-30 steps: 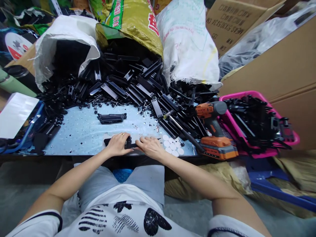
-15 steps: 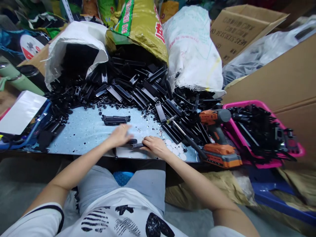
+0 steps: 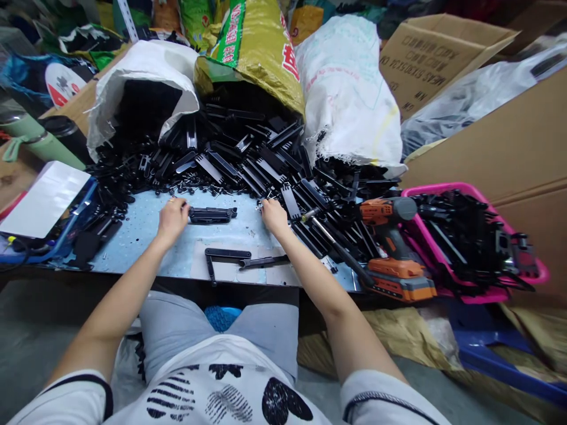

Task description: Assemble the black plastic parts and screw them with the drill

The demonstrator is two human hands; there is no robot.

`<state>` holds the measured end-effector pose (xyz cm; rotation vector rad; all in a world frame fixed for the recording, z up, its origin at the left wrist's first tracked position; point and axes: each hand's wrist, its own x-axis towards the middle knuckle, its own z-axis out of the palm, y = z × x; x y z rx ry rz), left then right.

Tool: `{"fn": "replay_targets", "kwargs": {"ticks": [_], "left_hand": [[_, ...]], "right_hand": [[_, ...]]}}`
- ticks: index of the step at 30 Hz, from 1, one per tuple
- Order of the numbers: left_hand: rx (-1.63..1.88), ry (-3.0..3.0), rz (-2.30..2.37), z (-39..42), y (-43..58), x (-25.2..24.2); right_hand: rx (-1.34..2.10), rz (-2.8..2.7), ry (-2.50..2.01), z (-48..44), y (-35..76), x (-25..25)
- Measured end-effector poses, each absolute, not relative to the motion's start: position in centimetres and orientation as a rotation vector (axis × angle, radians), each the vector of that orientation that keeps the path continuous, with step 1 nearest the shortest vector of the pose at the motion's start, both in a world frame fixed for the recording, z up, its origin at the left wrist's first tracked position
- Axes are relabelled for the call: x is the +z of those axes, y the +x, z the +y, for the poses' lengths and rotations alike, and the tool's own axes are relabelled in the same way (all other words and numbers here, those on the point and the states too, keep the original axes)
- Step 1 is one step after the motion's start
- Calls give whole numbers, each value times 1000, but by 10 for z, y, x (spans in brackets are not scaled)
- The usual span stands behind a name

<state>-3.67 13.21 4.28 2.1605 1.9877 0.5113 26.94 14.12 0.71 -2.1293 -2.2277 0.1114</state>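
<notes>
My left hand (image 3: 173, 219) is closed, fingertips pinched at the front of the pile of small screws, just left of a folded black bracket (image 3: 212, 215); what it holds is too small to name. On the right, my right hand (image 3: 273, 215) is also closed, its fingertips by the small metal parts; its hold cannot be made out. Nearer the table edge, a jointed black assembly (image 3: 228, 254) lies unfolded on a pale board (image 3: 263, 276), its right end passing under my right forearm. Behind both hands spreads a heap of black metal parts (image 3: 221, 159).
An orange cordless drill (image 3: 401, 274) and a hammer (image 3: 330, 239) lie right of the hands. Beyond them is a pink basket (image 3: 469, 188) of black parts. Open sacks (image 3: 349, 88) stand behind the heap. A blue tray (image 3: 57, 248) with a white card is at the left.
Both hands have left the jointed assembly near the edge and moved forward to the small parts. My left hand went left and has closed. The assembly now lies uncovered on the board.
</notes>
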Motion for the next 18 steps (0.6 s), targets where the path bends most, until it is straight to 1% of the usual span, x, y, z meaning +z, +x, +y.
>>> {"fn": "replay_targets", "kwargs": {"ticks": [4, 7, 9, 14, 16, 18], "left_hand": [[415, 2262, 1554, 81, -29, 50], [223, 2322, 1407, 59, -27, 50], [81, 2366, 1398, 55, -26, 51], [-197, 2468, 1402, 61, -14, 63], [-278, 2513, 1363, 64, -5, 67], [-332, 2555, 1325, 66, 4, 70]], "right_hand": [[266, -2108, -2288, 154, 267, -1], [313, -2062, -2295, 142, 277, 1], [333, -2067, -2171, 127, 282, 6], [521, -1968, -1622, 72, 276, 16], [586, -1962, -1488, 51, 268, 16], [576, -1998, -1405, 35, 260, 16]]}}
